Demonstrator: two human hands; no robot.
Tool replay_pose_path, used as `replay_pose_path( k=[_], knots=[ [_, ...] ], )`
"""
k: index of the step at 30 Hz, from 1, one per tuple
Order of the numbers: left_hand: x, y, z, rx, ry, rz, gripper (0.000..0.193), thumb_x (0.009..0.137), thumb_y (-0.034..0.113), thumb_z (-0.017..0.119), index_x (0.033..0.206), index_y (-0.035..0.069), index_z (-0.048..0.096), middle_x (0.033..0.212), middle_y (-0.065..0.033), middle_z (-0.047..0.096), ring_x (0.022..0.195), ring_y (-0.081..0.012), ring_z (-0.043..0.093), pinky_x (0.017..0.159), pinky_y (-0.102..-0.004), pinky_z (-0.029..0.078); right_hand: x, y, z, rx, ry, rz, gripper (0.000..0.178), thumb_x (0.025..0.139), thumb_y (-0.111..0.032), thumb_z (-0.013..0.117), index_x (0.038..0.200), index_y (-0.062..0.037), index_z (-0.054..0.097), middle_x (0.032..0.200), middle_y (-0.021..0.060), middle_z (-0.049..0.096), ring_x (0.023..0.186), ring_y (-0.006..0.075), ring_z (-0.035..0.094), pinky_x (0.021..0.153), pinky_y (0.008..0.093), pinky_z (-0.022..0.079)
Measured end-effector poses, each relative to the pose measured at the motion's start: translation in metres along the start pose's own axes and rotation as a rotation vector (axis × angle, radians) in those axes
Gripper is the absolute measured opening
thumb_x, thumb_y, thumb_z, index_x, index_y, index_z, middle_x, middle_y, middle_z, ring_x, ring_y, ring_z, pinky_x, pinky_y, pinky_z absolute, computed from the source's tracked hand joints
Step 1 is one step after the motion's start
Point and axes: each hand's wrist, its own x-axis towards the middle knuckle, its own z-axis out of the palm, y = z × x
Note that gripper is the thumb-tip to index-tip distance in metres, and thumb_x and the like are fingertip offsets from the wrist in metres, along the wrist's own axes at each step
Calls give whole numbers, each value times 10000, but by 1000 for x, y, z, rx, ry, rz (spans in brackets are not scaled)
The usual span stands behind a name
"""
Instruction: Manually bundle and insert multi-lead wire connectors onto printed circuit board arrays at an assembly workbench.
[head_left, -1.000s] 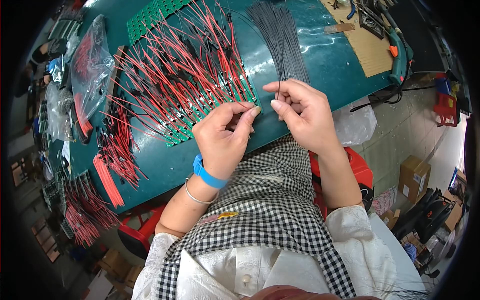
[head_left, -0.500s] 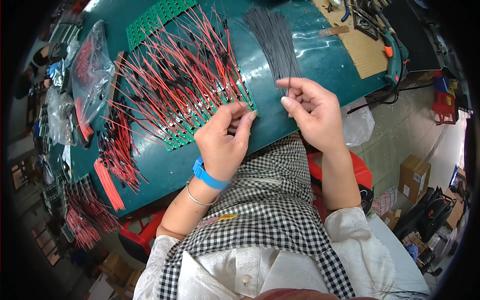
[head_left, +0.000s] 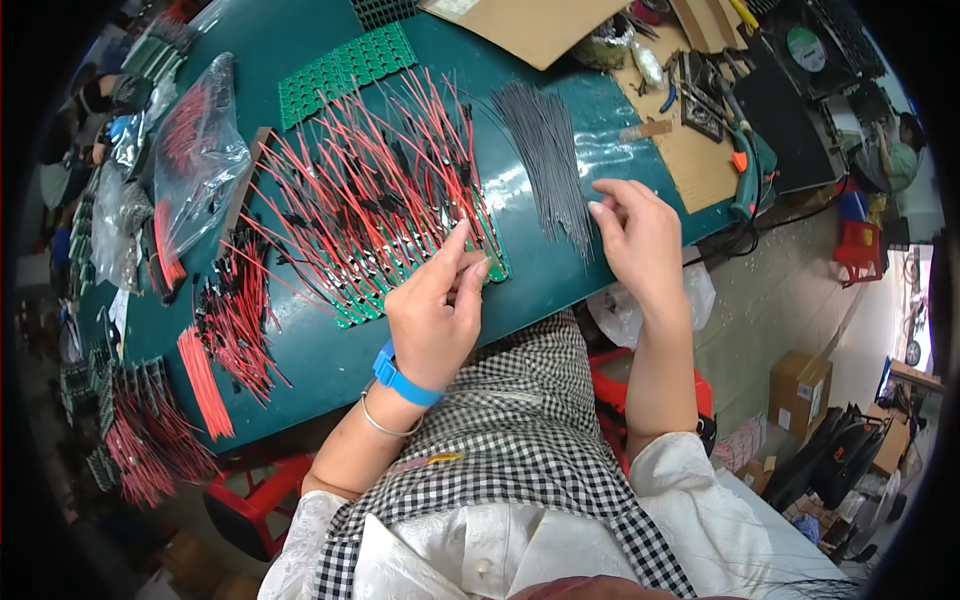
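Note:
My left hand (head_left: 435, 305) is at the right front corner of a green circuit board panel (head_left: 497, 262), with many red and black wires (head_left: 370, 190) standing up from it. Its index finger stretches toward the wires while the thumb and curled fingers close together; what they hold, if anything, is hidden. My right hand (head_left: 640, 235) is raised just right of a bundle of thin dark grey wires (head_left: 545, 160). Its thumb and index finger are apart, with nothing visible between them.
Another green board panel (head_left: 345, 70) lies at the back. To the left are a clear plastic bag (head_left: 200, 150), a pile of red and black wires (head_left: 238, 320) and a red wire bundle (head_left: 205, 385). A green glue gun (head_left: 752, 170) rests at the right, by cardboard (head_left: 695, 175).
My right thumb and index finger have moved apart. My left index finger has straightened, and that hand has shifted left in view. The view has tilted, showing more of the table's far side.

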Motion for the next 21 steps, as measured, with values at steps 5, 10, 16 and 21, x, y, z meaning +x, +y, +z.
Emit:
replay_pose_path(
  k=[5,10,16,21],
  knots=[
    [0,3,-22,19,22,1,361,898,-55,668,1255,-7,664,943,-101,755,672,-88,669,575,-236,553,-30,-85,-62,711,-38,-125,133,864,11,642,981,28,704,930,118,709,776,199,678,671,295,528],
    [-12,7,-65,77,70,-5,274,914,-72,648,1183,-27,678,982,-110,741,758,-103,675,641,-235,568,-59,-100,-97,1700,-369,-711,39,953,-22,506,972,-22,540,1065,146,676,871,331,699,702,410,580],
    [-60,-23,-150,358,410,-85,149,862,-57,721,1005,-14,720,882,-88,730,710,-101,641,643,-238,518,-72,-141,-114,2161,-692,-599,251,976,17,473,1153,-6,650,1221,134,688,1136,272,661,1001,348,515],
    [-85,-52,-196,536,480,-244,127,804,31,775,898,34,690,785,-76,667,653,-196,617,589,-315,495,-65,-152,-67,2235,-1012,-1155,253,1006,-105,526,1193,-50,685,1244,120,693,1194,236,646,1102,389,468]
  ],
)
